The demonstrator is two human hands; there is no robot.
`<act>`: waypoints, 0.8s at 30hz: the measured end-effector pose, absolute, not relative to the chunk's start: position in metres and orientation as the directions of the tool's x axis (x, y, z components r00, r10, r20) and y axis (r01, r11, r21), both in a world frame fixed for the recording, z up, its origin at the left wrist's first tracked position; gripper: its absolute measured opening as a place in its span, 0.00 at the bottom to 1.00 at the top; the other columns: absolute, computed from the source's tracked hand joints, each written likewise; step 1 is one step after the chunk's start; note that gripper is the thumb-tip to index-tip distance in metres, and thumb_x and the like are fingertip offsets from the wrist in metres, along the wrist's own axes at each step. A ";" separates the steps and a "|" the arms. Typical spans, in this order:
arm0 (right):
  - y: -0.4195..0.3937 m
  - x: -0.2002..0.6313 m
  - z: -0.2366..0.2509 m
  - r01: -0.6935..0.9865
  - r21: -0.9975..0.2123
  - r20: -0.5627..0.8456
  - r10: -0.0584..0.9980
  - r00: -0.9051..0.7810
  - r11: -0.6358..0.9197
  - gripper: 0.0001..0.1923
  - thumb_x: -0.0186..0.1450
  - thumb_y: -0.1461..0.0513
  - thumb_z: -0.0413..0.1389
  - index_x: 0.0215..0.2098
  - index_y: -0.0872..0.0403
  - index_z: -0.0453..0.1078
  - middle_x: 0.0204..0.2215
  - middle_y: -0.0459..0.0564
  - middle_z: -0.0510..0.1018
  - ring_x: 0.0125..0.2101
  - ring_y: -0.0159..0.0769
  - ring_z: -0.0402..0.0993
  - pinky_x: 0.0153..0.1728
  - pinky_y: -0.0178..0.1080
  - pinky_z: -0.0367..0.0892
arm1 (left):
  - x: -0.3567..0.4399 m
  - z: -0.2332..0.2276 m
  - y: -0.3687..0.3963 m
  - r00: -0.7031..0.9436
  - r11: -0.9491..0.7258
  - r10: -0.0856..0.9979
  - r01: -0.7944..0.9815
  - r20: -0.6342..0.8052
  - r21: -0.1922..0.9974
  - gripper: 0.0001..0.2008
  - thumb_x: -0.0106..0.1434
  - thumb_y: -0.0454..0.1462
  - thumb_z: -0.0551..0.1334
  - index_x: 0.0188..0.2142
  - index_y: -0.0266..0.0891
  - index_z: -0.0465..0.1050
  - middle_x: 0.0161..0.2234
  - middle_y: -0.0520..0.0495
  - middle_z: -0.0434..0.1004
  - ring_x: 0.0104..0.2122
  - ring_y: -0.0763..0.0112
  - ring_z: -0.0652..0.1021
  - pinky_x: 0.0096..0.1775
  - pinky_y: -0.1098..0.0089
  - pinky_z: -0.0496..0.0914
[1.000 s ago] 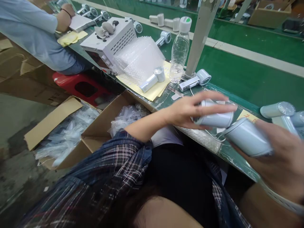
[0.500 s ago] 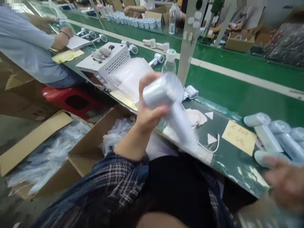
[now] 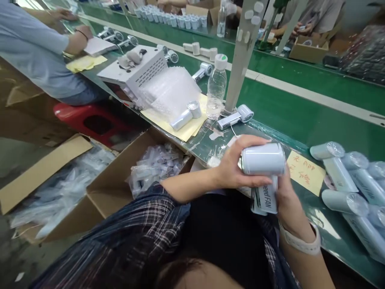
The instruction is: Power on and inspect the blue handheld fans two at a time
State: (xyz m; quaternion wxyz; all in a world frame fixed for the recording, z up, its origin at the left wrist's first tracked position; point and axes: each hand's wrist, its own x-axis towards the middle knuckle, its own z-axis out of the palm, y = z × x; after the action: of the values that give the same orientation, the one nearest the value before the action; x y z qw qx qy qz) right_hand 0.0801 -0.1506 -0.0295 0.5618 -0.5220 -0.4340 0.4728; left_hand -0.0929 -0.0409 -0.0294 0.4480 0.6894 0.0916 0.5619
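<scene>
A pale blue handheld fan point(image 3: 263, 158) in clear film is held in front of my body, its round head sideways and its handle pointing down. Part of the lettering "FAN" shows on the handle. Around the head from the left curls my left hand point(image 3: 233, 164), thumb below and fingers above. My right hand point(image 3: 290, 200) grips the fan from the right side; its fingertips are mostly hidden behind it. Close by on the bench lies a fan with a silver handle point(image 3: 236, 116). Another pale blue fan point(image 3: 188, 115) rests on yellow paper point(image 3: 186, 132).
Several wrapped fans point(image 3: 343, 202) lie at the right beside a handwritten yellow note point(image 3: 305, 172). A water bottle point(image 3: 216, 88) stands by a metal post point(image 3: 240, 60). Bubble bags point(image 3: 174, 88) lean by a white box point(image 3: 141, 72). Open cartons point(image 3: 99, 200) sit below left, near a seated co-worker point(image 3: 39, 52).
The fan in my left hand has come down and right, in front of my body. My right hand has moved left from near the wrapped fans and now grips it too.
</scene>
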 end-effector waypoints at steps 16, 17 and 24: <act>-0.079 0.183 -0.038 0.866 -0.337 0.320 0.820 0.474 -0.369 0.41 0.63 0.53 0.69 0.71 0.57 0.68 0.70 0.82 0.63 0.66 0.87 0.59 0.59 0.78 0.55 | -0.234 -0.039 0.092 -0.029 -0.013 0.991 0.950 0.130 0.312 0.37 0.71 0.38 0.65 0.74 0.25 0.57 0.64 0.23 0.72 0.65 0.38 0.71 0.67 0.42 0.65; -0.084 0.178 -0.037 0.871 -0.294 0.369 0.794 0.482 -0.392 0.38 0.65 0.54 0.67 0.70 0.58 0.69 0.72 0.82 0.59 0.67 0.86 0.57 0.60 0.78 0.55 | -0.238 -0.040 0.090 -0.025 -0.029 0.987 0.945 0.158 0.326 0.34 0.71 0.37 0.65 0.72 0.27 0.61 0.64 0.25 0.73 0.65 0.39 0.72 0.67 0.44 0.65; -0.115 0.130 -0.035 0.905 -0.123 -0.031 0.913 0.407 -0.408 0.18 0.75 0.49 0.54 0.44 0.53 0.76 0.33 0.57 0.82 0.36 0.53 0.78 0.34 0.46 0.62 | -0.203 -0.015 0.061 0.154 -0.310 0.950 0.593 0.273 0.744 0.24 0.70 0.45 0.68 0.61 0.40 0.69 0.56 0.36 0.79 0.52 0.52 0.81 0.54 0.52 0.77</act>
State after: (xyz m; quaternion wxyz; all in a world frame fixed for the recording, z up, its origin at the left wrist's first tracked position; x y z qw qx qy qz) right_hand 0.1296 -0.1155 -0.0351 0.0433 -0.8376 -0.5425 0.0467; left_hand -0.2029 0.0607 -0.0148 0.2417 0.7201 0.5355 0.3691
